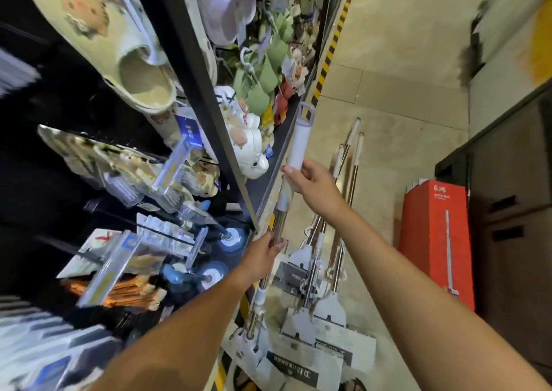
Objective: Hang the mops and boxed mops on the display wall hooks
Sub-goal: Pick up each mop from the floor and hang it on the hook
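I hold one mop (294,154) upright in both hands. It has a white grip with a grey hanging loop at the top and a metal pole below. My right hand (310,181) is closed around the white grip. My left hand (264,254) grips the metal pole lower down. The mop's flat head, wrapped in a printed card sleeve, is near the floor at the bottom centre. Several more mops (334,235) lie on the floor to the right. A red boxed mop (434,241) stands upright against dark furniture.
A dark shelf upright (209,98) runs diagonally at left, with clog slippers (113,47), plush toys and packaged goods on hooks (125,259) behind it. Yellow-black hazard tape (331,47) edges the tiled floor. A dark cabinet (513,211) stands at right.
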`<state>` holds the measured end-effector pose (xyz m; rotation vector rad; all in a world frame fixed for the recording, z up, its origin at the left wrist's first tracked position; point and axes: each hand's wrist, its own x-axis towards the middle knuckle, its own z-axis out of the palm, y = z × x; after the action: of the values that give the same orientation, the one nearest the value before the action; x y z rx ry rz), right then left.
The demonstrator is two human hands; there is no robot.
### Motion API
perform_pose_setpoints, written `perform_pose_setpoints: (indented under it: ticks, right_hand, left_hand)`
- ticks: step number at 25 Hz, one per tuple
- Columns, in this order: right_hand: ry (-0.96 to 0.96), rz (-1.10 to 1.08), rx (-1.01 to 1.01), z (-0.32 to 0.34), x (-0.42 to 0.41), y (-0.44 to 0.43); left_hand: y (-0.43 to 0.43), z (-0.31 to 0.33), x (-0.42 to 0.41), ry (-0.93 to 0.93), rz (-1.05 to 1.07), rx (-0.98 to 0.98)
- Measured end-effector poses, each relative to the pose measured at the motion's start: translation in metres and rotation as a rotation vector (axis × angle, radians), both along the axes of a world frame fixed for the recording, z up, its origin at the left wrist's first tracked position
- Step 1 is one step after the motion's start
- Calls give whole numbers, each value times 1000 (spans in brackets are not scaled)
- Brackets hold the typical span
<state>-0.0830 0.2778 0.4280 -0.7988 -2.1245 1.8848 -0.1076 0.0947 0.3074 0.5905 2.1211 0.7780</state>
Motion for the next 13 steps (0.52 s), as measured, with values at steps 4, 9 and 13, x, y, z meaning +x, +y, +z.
perform_pose_setpoints:
  ticks: [4,9,13]
  right_hand:
    - [15,44,29,28,32,-32]
    - [79,161,133,70,72,-74]
    - [92,220,104,76,107,-94]
  left_hand:
    - [-32,22,19,-1,-37,-65]
    - [-62,62,62,9,24,-52]
    - [-80,66,96,35,119,-135]
